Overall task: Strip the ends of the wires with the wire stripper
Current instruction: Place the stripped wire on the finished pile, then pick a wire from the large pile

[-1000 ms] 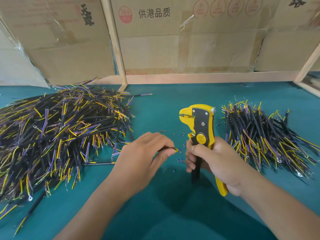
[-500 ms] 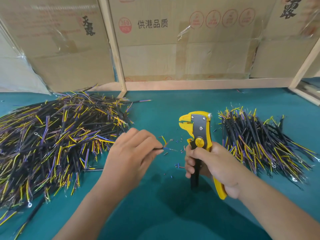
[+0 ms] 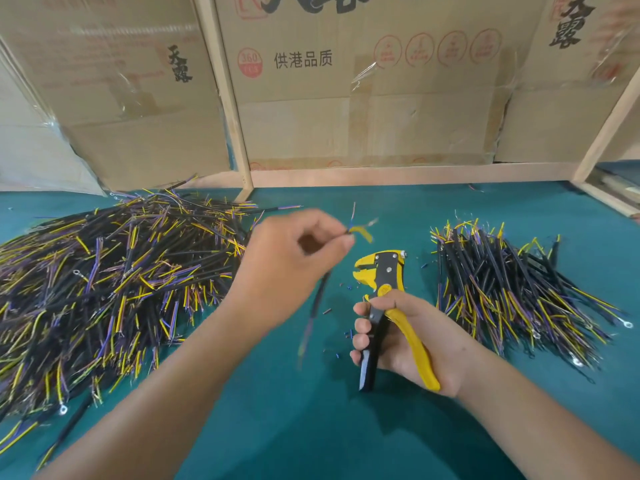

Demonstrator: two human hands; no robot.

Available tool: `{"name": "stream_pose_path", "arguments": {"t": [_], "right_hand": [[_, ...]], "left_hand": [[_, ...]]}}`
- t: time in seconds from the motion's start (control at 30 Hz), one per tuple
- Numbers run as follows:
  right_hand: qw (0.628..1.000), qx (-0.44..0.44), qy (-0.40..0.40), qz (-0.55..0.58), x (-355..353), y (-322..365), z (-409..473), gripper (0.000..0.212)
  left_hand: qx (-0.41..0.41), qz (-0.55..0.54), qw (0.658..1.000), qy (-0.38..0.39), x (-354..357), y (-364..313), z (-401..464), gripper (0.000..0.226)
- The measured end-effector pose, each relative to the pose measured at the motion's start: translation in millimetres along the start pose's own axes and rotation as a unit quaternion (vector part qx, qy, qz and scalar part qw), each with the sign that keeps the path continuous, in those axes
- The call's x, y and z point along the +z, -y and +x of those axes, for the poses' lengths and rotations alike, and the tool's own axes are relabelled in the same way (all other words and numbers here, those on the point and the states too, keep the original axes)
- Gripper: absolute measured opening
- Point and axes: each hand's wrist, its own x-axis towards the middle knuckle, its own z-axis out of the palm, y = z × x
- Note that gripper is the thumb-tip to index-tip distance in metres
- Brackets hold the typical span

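Now one black-sheathed wire with yellow and purple cores [image 3: 358,233] is held up, clear of the yellow-and-black wire stripper [image 3: 381,275].
Left hand [image 3: 294,258] pinches the blurred wire above the green worktop [image 3: 311,427]; right hand [image 3: 412,337] wraps the stripper handles, head toward it, likely readying a strip. The big tangled wire pile [image 3: 104,289] lies left, the smaller pile [image 3: 512,292] right, seemingly separating stock from finished pieces.

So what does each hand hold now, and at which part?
Left hand pinches a wire near its split yellow end. Right hand grips the wire stripper by its handles.
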Motion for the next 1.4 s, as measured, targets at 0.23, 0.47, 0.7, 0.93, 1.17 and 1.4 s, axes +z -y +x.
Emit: {"name": "stream_pose_path", "arguments": {"t": [0.23,0.47,0.7,0.93,1.17,1.4], "right_hand": [[0.998,0.015,-0.029,0.057,2,0,2,0.019],[0.998,0.004,-0.027,0.049,-1,0,0,0.039],[0.999,0.008,-0.011,0.037,-8,-6,11,0.018],[1.000,-0.007,-0.002,-0.002,-22,-13,27,0.037],[1.000,-0.005,0.019,-0.020,-34,-14,34,0.036],[0.999,0.003,0.025,-0.025,-38,-14,37,0.036]], "left_hand": [[-0.140,-0.185,0.969,0.090,94,-33,83,0.024],[-0.101,0.098,0.981,0.136,139,-23,113,0.038],[0.013,0.204,0.978,0.042,32,33,60,0.009],[-0.042,0.375,0.923,-0.069,-78,101,-27,0.007],[-0.022,0.438,0.892,0.105,-74,97,-43,0.027],[-0.076,0.481,0.868,0.092,-76,109,-43,0.014]]}}
